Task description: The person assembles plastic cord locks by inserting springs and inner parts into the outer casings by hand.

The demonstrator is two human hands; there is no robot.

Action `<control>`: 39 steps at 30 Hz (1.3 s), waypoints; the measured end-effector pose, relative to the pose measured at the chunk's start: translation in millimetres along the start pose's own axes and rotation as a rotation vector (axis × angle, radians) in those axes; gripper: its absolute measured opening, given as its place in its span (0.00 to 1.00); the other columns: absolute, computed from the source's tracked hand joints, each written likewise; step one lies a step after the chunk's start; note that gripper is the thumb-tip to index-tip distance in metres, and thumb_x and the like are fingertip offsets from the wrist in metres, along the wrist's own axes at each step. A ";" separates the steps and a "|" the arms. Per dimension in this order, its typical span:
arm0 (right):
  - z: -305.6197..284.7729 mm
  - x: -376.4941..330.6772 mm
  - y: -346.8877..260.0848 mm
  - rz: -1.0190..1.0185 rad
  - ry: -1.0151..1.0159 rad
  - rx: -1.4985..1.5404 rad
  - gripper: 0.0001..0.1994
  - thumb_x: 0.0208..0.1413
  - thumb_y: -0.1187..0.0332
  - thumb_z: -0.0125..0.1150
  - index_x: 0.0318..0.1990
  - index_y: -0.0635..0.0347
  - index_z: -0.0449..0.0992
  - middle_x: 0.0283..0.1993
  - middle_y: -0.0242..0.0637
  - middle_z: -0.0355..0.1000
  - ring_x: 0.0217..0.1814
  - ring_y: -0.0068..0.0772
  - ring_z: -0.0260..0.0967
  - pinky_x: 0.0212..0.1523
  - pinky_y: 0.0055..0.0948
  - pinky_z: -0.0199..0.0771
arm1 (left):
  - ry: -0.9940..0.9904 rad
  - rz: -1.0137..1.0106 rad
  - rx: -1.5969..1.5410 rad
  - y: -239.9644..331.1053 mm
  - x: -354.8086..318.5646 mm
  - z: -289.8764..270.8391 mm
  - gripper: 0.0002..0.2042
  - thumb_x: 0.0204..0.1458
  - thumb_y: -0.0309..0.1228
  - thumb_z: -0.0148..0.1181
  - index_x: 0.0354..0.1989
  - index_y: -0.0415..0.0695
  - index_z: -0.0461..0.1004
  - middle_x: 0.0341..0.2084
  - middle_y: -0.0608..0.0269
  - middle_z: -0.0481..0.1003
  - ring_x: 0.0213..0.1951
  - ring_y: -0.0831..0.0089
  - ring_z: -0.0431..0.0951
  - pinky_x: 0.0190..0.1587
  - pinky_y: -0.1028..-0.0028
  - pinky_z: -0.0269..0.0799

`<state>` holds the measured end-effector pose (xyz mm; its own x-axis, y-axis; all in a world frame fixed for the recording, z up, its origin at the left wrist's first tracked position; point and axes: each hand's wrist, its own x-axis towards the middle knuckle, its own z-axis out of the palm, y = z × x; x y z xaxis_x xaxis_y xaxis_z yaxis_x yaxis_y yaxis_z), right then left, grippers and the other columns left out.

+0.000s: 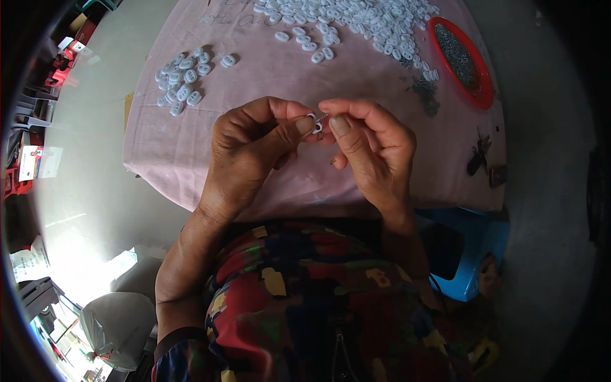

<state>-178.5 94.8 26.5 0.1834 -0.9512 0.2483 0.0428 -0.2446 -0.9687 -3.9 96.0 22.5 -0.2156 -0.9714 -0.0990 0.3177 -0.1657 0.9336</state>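
Note:
Over the near part of the table, my left hand (248, 146) pinches a small white oval plastic piece (317, 128) with holes between thumb and forefinger. A thin threaded screw (323, 118) slants at the piece, its outer end by the fingertips of my right hand (379, 146). My right thumb and forefinger are closed around that end. How deep the screw sits in the piece is hidden by my fingers. To the left lies a small group of similar white oval pieces (183, 76). A large heap of them (356, 19) covers the far side.
A red oval tray (485, 95) full of small metal screws (455, 54) stands at the far right. Loose screws (425, 92) lie beside it on the pink tablecloth (286, 172). Keys (478, 153) are near the right edge. A blue plastic stool (471, 270) stands below the table.

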 end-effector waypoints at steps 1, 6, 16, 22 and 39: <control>-1.7 0.2 0.6 0.002 -0.001 0.000 0.09 0.60 0.72 0.55 0.44 0.66 0.75 0.35 0.34 0.75 0.34 0.18 0.73 0.23 0.13 0.65 | -0.006 -0.001 0.007 -0.2 0.1 -0.9 0.05 0.54 0.27 0.60 0.37 0.40 0.76 0.26 0.66 0.79 0.22 0.88 0.69 0.25 0.86 0.63; -5.7 1.9 3.6 -0.078 -0.028 -0.002 0.07 0.58 0.75 0.56 0.42 0.66 0.74 0.34 0.33 0.74 0.33 0.17 0.71 0.23 0.13 0.65 | -0.018 -0.011 0.014 0.9 0.0 -0.5 0.05 0.54 0.26 0.61 0.37 0.40 0.77 0.27 0.66 0.79 0.23 0.88 0.70 0.25 0.86 0.64; 3.3 -0.1 9.0 -0.083 -0.023 -0.077 0.03 0.59 0.76 0.55 0.37 0.67 0.70 0.32 0.32 0.71 0.29 0.17 0.71 0.25 0.15 0.67 | -0.004 0.058 0.068 -9.2 -0.7 3.9 0.06 0.55 0.28 0.58 0.37 0.39 0.75 0.25 0.65 0.77 0.22 0.86 0.67 0.24 0.84 0.61; 4.2 -2.0 25.3 -0.145 -0.027 -0.097 0.03 0.59 0.77 0.53 0.37 0.68 0.70 0.32 0.32 0.70 0.31 0.16 0.69 0.29 0.15 0.71 | 0.011 0.001 0.051 -14.9 -1.5 2.3 0.06 0.56 0.28 0.58 0.37 0.39 0.74 0.25 0.65 0.76 0.22 0.86 0.67 0.24 0.84 0.61; 10.9 15.4 16.7 -0.115 -0.143 -0.303 0.04 0.59 0.78 0.54 0.39 0.68 0.72 0.32 0.32 0.71 0.33 0.15 0.67 0.35 0.16 0.69 | -0.024 -0.147 -0.132 -13.9 4.7 -23.8 0.07 0.55 0.28 0.60 0.40 0.39 0.76 0.28 0.69 0.77 0.26 0.85 0.71 0.28 0.84 0.66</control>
<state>-164.2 78.1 14.1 0.3311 -0.8833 0.3319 -0.2178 -0.4138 -0.8839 12.7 89.7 0.9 -0.2905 -0.9309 -0.2214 0.3992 -0.3281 0.8561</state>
